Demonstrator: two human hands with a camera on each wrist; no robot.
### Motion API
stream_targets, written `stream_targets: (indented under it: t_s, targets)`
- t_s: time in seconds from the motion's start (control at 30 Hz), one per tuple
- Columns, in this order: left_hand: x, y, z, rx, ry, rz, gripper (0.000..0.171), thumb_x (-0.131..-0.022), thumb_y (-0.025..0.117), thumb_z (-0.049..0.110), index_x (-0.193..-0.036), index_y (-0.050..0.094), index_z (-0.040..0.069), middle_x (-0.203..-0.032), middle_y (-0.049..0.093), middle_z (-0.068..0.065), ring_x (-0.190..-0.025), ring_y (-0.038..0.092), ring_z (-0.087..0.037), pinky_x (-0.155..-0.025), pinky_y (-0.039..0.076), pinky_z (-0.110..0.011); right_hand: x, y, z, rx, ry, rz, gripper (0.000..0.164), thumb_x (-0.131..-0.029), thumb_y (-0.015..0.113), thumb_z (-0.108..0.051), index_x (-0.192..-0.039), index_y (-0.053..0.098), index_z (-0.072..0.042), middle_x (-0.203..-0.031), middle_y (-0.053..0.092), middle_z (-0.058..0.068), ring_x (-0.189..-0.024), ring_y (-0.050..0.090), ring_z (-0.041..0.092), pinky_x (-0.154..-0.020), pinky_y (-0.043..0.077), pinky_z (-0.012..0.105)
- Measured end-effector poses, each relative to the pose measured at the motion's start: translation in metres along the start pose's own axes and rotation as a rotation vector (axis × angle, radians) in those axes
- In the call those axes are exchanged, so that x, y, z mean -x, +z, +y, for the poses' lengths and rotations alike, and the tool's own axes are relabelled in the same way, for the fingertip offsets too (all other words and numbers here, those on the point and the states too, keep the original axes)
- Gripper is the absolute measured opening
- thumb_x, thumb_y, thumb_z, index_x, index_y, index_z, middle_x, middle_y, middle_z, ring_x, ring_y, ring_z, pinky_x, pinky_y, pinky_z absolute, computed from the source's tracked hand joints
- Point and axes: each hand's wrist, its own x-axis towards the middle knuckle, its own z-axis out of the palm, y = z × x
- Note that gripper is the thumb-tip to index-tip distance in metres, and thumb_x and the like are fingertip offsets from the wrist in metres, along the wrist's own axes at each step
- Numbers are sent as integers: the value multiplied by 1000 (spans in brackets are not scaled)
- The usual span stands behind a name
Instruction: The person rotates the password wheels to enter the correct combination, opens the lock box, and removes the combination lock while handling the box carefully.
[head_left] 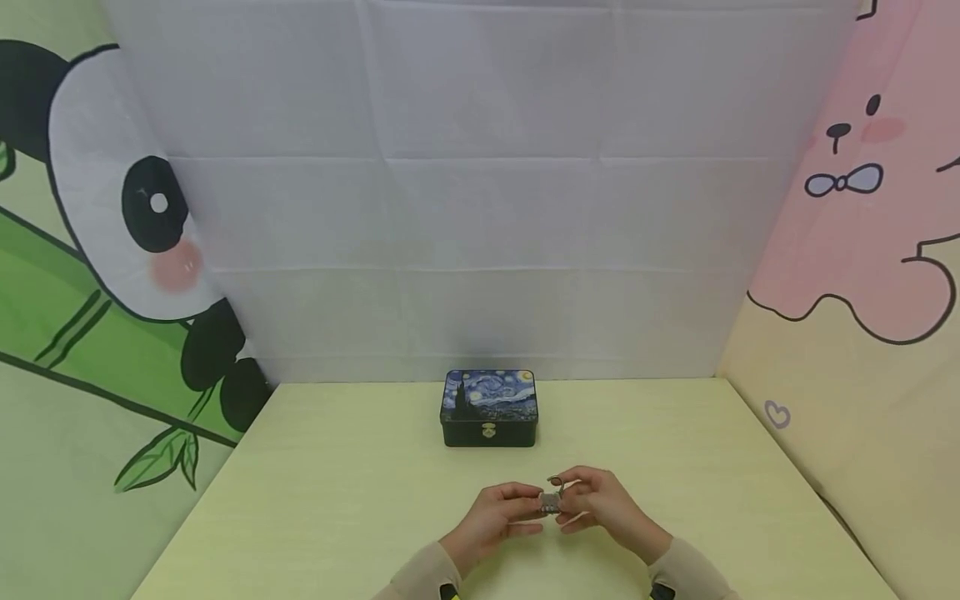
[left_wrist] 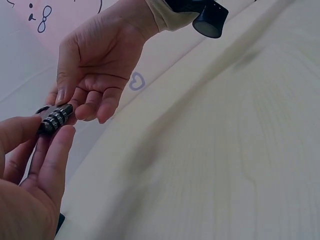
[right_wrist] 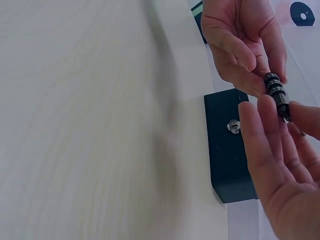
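A small combination padlock point(head_left: 550, 503) with number dials is held above the table between both hands. My left hand point(head_left: 498, 514) pinches one end of its body between thumb and fingers. The other end is pinched by my right hand point(head_left: 602, 505), whose index fingertip touches the dark curved shackle point(head_left: 556, 480). The dial rings point(left_wrist: 56, 119) show along the body in the left wrist view, but their digits are too small to read. Beyond the hands, a dark box point(head_left: 489, 408) with a starry night picture on its lid stands closed, its metal clasp point(head_left: 489, 430) facing me.
The pale table point(head_left: 337, 475) reaches back to a white cloth backdrop point(head_left: 480, 208). A panda-print wall point(head_left: 112, 208) flanks the left side, and a pink animal print point(head_left: 847, 225) the right. The box sits near the table's back edge.
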Motion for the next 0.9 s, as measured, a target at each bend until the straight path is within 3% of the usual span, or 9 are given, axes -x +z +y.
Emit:
stream_targets:
  t_s: [0.5,0.73,0.9]
  targets:
    - [11,14,-10,5,-42,-85,18,-94,61,-5,-110,67,-9,-101,70,-10,-95,69,-22,-83,61,-37,27,-8,2,49,46,-23,40,-89,64,-1,-124,53,13,-89,72,10,-71,69,21,-66,63,42]
    - [19,20,-17,-29,-57,-158,25,-96,59,-5,-117,62,-15,-107,70,-13,-97,68,-22,-83,61,-39,39,-14,7,79,56,-69,41,-91,63,-3,-127,51,13,-86,72,7,-66,67,18,-61,62,35]
    - [22,23,-21,-46,-92,-193,20,-95,61,-5,-114,66,-11,-107,71,-14,-99,68,-22,-82,61,-37,47,-17,9,80,66,-109,45,-90,61,-1,-129,48,15,-87,72,7,-66,66,16,-61,61,32]
